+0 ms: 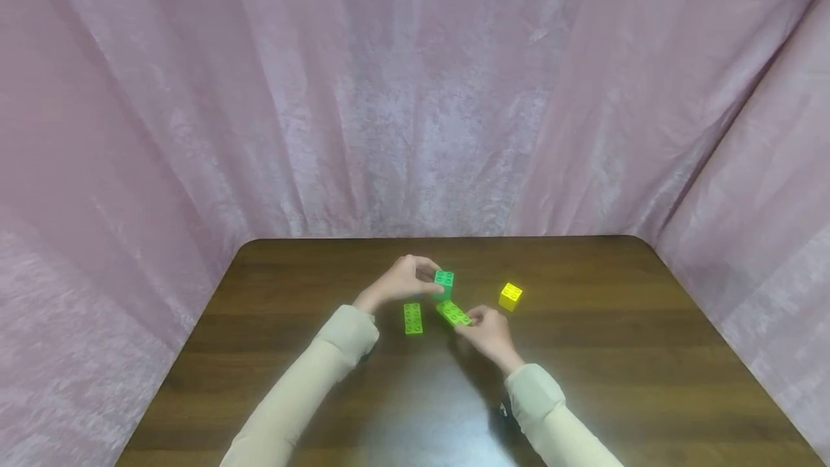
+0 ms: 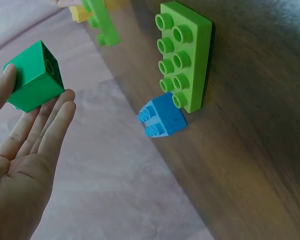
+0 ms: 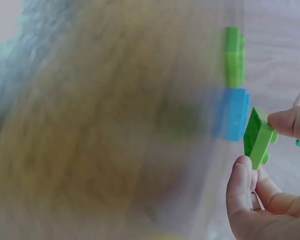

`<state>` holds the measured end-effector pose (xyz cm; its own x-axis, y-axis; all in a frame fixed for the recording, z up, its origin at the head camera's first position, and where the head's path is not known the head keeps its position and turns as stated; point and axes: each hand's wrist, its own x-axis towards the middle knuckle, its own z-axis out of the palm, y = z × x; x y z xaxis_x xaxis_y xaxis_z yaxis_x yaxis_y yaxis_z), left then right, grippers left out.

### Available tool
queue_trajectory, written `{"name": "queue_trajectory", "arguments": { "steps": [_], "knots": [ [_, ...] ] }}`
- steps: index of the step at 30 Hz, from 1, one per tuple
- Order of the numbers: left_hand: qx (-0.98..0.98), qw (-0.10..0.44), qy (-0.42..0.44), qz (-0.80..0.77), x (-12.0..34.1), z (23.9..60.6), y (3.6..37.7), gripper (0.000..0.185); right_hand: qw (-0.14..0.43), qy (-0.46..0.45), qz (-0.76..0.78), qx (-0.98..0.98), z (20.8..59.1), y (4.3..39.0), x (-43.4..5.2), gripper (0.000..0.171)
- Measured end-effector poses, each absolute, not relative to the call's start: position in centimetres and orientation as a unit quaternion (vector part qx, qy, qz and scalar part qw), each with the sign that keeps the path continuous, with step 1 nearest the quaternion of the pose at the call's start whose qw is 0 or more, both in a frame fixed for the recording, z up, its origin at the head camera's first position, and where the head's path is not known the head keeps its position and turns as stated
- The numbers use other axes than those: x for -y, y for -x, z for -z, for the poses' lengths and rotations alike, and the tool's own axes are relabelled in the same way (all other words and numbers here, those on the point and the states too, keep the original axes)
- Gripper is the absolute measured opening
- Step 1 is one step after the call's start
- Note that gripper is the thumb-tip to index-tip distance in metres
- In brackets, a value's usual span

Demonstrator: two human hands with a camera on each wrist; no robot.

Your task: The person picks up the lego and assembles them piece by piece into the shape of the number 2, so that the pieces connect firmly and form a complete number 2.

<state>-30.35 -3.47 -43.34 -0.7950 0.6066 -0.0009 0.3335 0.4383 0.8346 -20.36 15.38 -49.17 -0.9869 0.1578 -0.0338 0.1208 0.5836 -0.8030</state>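
Observation:
My left hand (image 1: 402, 281) pinches a green toy building brick (image 1: 444, 279) between thumb and fingers, its studs facing up in the head view. In the left wrist view, that brick (image 2: 31, 77) sits between the thumb and the fingertips. Just nearer to me, my right hand (image 1: 491, 337) holds a flat lime-green brick (image 1: 453, 312) by its near end, thumb on one side and fingers on the other. The far end of this lime brick comes close under the green brick in the head view.
Another lime-green eight-stud brick (image 1: 413, 318) lies on the brown table (image 1: 272, 330), left of the right hand. Beside it is a blue brick (image 2: 166, 116), mostly hidden in the head view. A yellow brick (image 1: 510, 297) stands to the right. Pink curtains (image 1: 428, 92) hang behind the table.

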Motion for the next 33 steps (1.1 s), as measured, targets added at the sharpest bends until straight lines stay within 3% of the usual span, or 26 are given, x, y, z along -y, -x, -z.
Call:
{"name": "queue_trajectory", "arguments": {
  "steps": [13, 33],
  "knots": [
    [-0.824, 0.132, -0.277, -0.477, 5.0, 43.3, 26.9, 0.039, 0.006, -0.022, -0.453, 0.891, 46.2, 18.3, -14.9, 0.033],
    [-0.806, 0.146, -0.254, -0.515, 7.3, 45.3, 21.3, 0.037, -0.006, -0.099, -0.414, 0.905, 46.4, 15.0, -16.1, 0.031]
  ]
}}
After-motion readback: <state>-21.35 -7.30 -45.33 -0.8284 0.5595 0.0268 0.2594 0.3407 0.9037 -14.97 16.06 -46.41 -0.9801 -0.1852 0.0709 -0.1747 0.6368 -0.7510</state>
